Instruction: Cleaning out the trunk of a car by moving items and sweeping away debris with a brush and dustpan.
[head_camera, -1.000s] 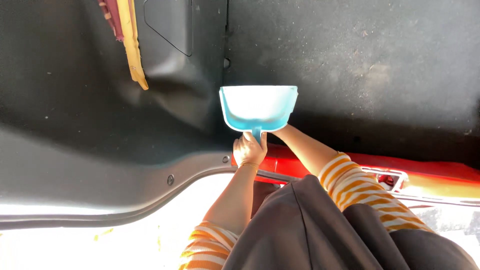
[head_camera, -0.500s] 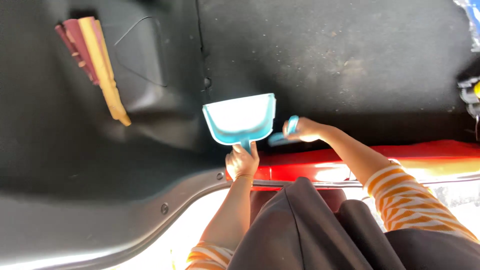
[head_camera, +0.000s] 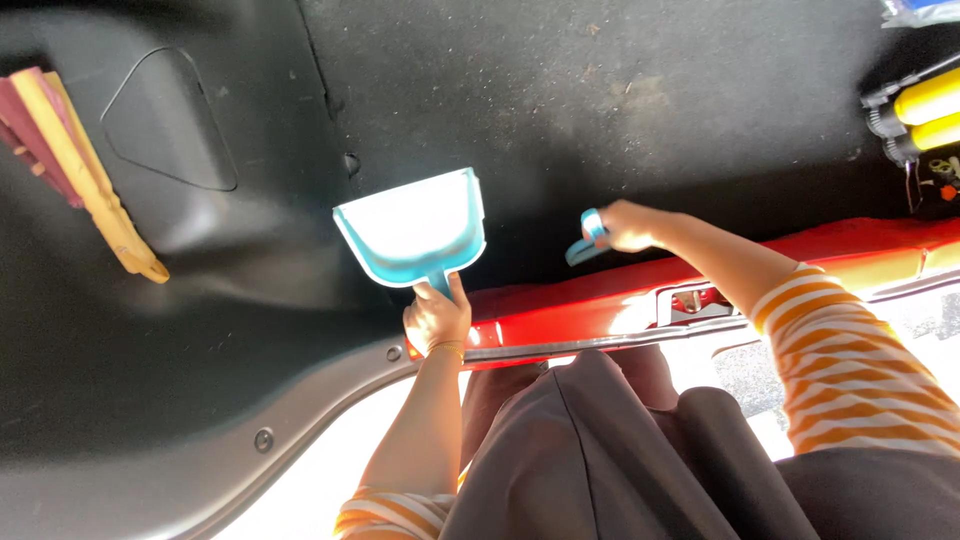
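Head view, looking down into a car boot: the blue dustpan (head_camera: 412, 228) sits with its open mouth facing away over the dark carpeted boot floor (head_camera: 620, 90), its short handle pointing back toward the person. The left hand (head_camera: 436, 318) is clenched around that handle, thumb up along it, tilting the pan's far edge down to the carpet. Just to the right, well clear of the pan, the right hand (head_camera: 625, 225) grips the blue handle of a small hand brush (head_camera: 585, 238); its bristles are hidden in shadow, so how they meet the carpet cannot be told. Specks of dirt show on the carpet beyond both tools. By the look of it, this is the sweeping step, pan planted and brush poised beside it. The next stroke would call for the pan's lip to lie flat on the carpet and the brush to draw the grit toward it. Below runs the red boot sill (head_camera: 700, 275); at left lies a folded yellow and maroon cloth (head_camera: 75, 165), at far right two yellow cylinders (head_camera: 925, 115).
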